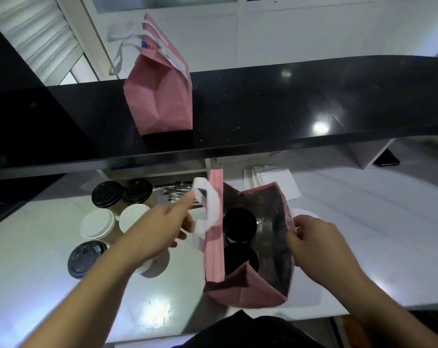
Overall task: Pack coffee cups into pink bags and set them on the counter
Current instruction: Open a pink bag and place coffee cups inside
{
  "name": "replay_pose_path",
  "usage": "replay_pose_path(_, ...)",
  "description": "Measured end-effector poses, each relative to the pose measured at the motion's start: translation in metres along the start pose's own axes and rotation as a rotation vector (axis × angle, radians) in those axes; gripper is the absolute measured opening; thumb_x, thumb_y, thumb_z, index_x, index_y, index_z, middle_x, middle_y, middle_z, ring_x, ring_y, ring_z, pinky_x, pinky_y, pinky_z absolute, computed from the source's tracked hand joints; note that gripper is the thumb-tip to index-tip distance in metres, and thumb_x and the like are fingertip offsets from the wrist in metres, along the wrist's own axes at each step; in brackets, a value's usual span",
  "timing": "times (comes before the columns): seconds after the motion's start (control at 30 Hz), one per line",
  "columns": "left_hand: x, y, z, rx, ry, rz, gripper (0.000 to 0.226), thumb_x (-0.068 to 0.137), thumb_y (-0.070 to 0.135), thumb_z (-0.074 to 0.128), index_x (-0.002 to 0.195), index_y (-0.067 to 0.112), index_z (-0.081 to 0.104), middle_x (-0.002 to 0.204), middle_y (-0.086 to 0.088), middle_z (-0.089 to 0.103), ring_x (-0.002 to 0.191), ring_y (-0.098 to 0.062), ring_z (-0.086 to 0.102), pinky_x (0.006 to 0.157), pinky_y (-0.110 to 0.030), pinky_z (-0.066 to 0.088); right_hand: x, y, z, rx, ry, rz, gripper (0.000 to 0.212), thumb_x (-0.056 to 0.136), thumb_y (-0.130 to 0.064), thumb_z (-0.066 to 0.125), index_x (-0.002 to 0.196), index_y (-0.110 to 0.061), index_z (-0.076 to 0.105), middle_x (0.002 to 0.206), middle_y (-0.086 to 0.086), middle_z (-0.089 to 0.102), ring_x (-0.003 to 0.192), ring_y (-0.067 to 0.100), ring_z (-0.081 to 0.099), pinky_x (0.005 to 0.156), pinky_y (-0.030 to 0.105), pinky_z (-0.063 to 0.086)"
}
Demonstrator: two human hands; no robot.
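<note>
Pink bag (248,287) stands open on the white worktop (363,234) with two black-lidded cups (240,223) inside. The left hand (162,229) pinches its white handle (207,209); the right hand (315,243) grips the opposite rim. A second, closed bag (160,96) sits on the black upper counter (288,109). More lidded cups (107,194) wait just left.

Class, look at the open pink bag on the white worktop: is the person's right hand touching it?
Touching. The head view shows the right hand pinching the right rim of the open pink bag, fingers closed over its edge.
</note>
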State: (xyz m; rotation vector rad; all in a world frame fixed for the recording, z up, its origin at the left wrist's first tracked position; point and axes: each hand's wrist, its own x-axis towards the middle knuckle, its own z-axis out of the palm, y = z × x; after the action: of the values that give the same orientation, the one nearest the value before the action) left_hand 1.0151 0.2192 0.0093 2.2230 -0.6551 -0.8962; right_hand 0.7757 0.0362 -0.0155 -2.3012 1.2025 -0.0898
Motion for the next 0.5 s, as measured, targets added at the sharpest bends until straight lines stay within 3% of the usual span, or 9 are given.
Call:
replay_pose_path(0.07, 0.019, -0.006, -0.011, -0.052, 0.058, -0.058, 0.070, 0.092, 0.075, 0.039, 0.076, 0.017, 0.076, 0.076, 0.004, 0.079, 0.070, -0.017, 0.076, 0.067, -0.035, 0.059, -0.001, 0.005, 0.000, -0.011, 0.020, 0.004, 0.041, 0.102, -0.047, 0.044, 0.078, -0.019, 0.063, 0.063, -0.001, 0.067, 0.057, 0.017, 0.066, 0.061, 0.046, 0.060)
replay_pose_path(0.13, 0.047, -0.020, -0.015, 0.143, 0.166, -0.028, 0.041, 0.098, 0.045, 0.053, 0.077, 0.016, 0.074, 0.075, 0.003, 0.077, 0.077, -0.023, 0.074, 0.073, -0.038, 0.061, -0.003, 0.008, 0.001, -0.010, 0.033, 0.005, 0.040, 0.102, -0.046, 0.046, 0.075, -0.022, 0.063, 0.061, -0.003, 0.067, 0.056, 0.016, 0.065, 0.059, 0.045, 0.060)
replay_pose_path(0.2, 0.076, -0.037, -0.010, 0.373, 0.173, 0.018, 0.021, 0.095, 0.026, 0.058, 0.087, 0.018, 0.075, 0.084, 0.001, 0.077, 0.087, -0.026, 0.072, 0.079, -0.036, 0.058, -0.004, 0.008, 0.001, -0.007, 0.048, 0.010, 0.041, 0.102, -0.046, 0.046, 0.071, -0.024, 0.061, 0.060, -0.005, 0.066, 0.054, 0.015, 0.065, 0.057, 0.044, 0.060)
replay_pose_path(0.33, 0.126, -0.065, 0.017, 0.591, 0.103, 0.049, 0.025, 0.096, 0.017, 0.059, 0.116, 0.019, 0.074, 0.115, -0.007, 0.074, 0.105, -0.030, 0.069, 0.086, -0.033, 0.056, -0.002, 0.004, 0.000, -0.013, 0.073, 0.006, 0.043, 0.102, -0.046, 0.045, 0.066, -0.025, 0.057, 0.056, -0.005, 0.063, 0.051, 0.014, 0.061, 0.050, 0.038, 0.053)
replay_pose_path(0.5, 0.178, -0.085, 0.045, 0.712, -0.043, 0.036, 0.029, 0.093, 0.006, 0.056, 0.112, 0.015, 0.076, 0.115, -0.010, 0.075, 0.103, -0.030, 0.071, 0.083, -0.032, 0.054, -0.002, -0.004, 0.002, 0.025, 0.124, -0.048, 0.043, 0.101, -0.047, 0.047, 0.071, -0.020, 0.061, 0.056, 0.000, 0.062, 0.052, 0.019, 0.057, 0.049, 0.043, 0.048)
